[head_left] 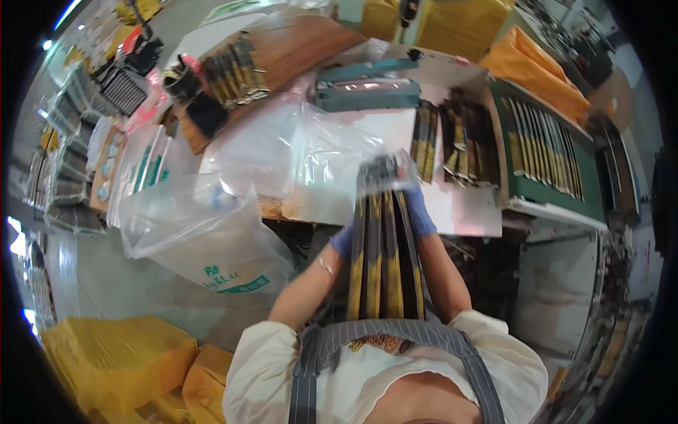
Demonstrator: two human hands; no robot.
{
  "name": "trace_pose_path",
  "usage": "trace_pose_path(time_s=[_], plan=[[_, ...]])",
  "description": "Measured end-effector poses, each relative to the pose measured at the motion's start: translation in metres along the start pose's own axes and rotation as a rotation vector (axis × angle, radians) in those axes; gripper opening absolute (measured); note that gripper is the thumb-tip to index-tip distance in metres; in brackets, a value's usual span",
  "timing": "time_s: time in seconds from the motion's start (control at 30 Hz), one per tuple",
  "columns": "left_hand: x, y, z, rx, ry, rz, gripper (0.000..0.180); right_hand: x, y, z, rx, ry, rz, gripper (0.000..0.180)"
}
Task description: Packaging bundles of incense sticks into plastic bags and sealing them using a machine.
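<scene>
A bundle of long, flat black-and-yellow strips point(385, 261) stands lengthwise against my apron, in front of my chest. Its far end is blurred and looks covered by clear plastic point(378, 185). My left hand point(343, 242), in a blue-violet glove, grips the bundle's left side, its fingers mostly hidden behind the strips. On the other side my right hand point(419, 210), gloved alike, is closed round the bundle near its far end. Just beyond them, loose clear plastic film point(332, 145) lies on the white worktable point(462, 212).
Similar strips point(470, 141) lie on the table at right, with more on a green board point(540, 187). Others rest on a brown wooden board point(304, 42) at far left. A grey-green tool point(367, 95) sits at the back. A large clear bag point(191, 233) hangs at the left edge.
</scene>
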State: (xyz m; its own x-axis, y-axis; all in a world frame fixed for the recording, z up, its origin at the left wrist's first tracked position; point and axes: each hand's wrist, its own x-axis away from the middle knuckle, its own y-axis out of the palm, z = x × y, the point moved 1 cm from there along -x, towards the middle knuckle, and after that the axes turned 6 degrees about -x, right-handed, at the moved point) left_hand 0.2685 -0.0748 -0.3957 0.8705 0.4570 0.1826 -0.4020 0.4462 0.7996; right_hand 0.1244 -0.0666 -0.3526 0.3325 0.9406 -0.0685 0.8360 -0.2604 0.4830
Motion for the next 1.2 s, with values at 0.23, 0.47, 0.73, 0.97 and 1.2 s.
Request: trace_pose_path(time_s=[0.23, 0.47, 0.73, 0.97, 1.2], plan=[[0.097, 0.000, -0.066, 0.054, -0.203, 0.365, 0.046, 0.152, -0.004, 0.005, -0.010, 0.483, 0.237, 0.065], [0.115, 0.072, 0.028, -1.495, 0.002, 0.290, 0.029, 0.176, 0.000, -0.069, -0.132, 0.612, 0.274, 0.053], [0.039, 0.171, 0.214, -1.145, 0.646, 0.491, 0.022, 0.003, 0.066, -0.233, 1.175, -0.731, -0.362, 0.009], [0.005, 0.149, 0.236, -1.041, 0.662, 0.425, 0.012, -0.017, 0.098, -0.227, 1.582, -1.062, -0.004, 0.028], [0.004, 0.139, 0.174, -1.364, 1.046, 0.241, 0.032, -0.030, 0.064, -0.169, 1.442, -1.000, -0.281, 0.032]])
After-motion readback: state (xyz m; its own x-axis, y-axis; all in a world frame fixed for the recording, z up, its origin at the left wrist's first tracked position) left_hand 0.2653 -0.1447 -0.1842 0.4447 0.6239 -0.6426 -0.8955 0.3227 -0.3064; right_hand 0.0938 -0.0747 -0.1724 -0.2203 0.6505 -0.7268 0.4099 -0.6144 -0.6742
